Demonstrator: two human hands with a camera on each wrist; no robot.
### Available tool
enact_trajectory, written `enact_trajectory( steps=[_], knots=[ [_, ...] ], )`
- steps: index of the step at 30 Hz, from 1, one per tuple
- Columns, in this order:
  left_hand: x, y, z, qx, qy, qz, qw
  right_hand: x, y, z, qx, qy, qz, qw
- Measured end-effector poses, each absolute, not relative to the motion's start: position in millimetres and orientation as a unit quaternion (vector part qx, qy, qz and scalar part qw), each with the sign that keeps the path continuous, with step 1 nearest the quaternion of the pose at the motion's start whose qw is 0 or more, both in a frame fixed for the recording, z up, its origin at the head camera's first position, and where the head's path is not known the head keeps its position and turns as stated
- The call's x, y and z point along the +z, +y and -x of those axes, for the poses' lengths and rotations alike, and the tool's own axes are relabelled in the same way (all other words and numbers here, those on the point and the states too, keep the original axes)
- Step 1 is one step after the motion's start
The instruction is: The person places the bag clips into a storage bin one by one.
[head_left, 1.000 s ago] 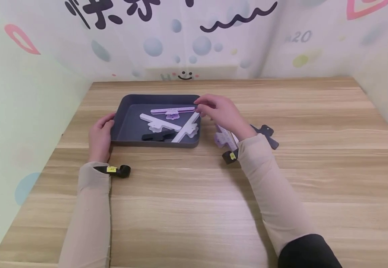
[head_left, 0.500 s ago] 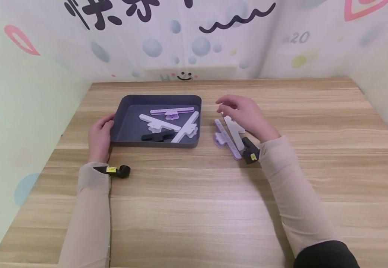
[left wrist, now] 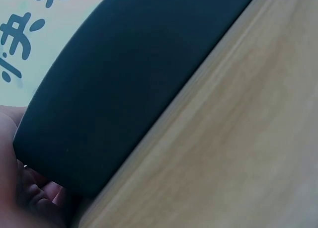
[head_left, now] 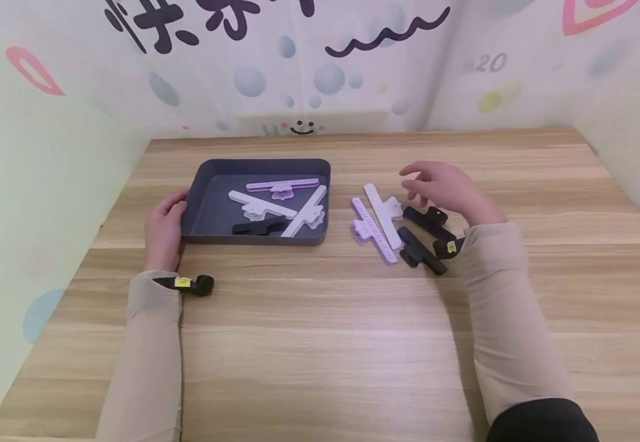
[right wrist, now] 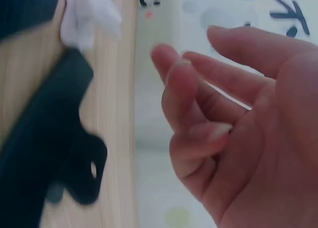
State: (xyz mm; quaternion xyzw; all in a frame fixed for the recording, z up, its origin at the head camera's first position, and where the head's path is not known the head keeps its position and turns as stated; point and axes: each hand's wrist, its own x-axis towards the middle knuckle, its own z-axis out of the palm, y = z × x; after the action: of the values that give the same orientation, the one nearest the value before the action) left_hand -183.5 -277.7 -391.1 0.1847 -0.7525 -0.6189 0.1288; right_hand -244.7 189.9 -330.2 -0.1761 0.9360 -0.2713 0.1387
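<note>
My left hand (head_left: 163, 230) holds the left end of a dark grey tray (head_left: 201, 238). In the left wrist view, curled fingers (left wrist: 39, 195) show below the corner of the tray; part of the grip is hidden. Inside the tray lie two white clips (head_left: 261, 202), a purple clip (head_left: 282, 184) and a black clip (head_left: 259, 226). With nothing in it, my right hand (head_left: 447, 187) hovers over the table, fingers loosely bent. Below and beside it are a black clip (head_left: 429, 222), another black clip (head_left: 422, 252), a white clip (head_left: 383, 216) and a purple clip (head_left: 374, 232).
The wood-grain table (head_left: 320, 344) carries the tray at left of centre and the loose clips to its right. A printed white curtain (head_left: 353, 92) stands along the back edge, with pale walls at both sides.
My right hand has moved right, away from the tray's right end, to above the loose clips, uncovering them. My left hand keeps its place, and the clips in the tray lie as before.
</note>
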Motion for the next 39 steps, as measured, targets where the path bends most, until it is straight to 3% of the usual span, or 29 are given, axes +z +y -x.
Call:
enact_trajectory(
  steps=[9,21,30,39],
  knots=[
    [-392,-278,182,-0.613,-0.758,-0.186,0.126,-338,221,248,-0.266,0.941,0.116,0.173],
    [-392,-277,181,-0.609,-0.760,-0.182,0.133,-346,228,246,-0.278,0.915,0.110,0.270],
    [-392,-278,181,-0.603,-0.766,-0.181,0.129,-356,233,249,-0.316,0.893,0.104,0.304],
    [-392,-278,182,-0.602,-0.766,-0.183,0.128,-360,233,248,-0.322,0.893,0.102,0.298]
  ],
)
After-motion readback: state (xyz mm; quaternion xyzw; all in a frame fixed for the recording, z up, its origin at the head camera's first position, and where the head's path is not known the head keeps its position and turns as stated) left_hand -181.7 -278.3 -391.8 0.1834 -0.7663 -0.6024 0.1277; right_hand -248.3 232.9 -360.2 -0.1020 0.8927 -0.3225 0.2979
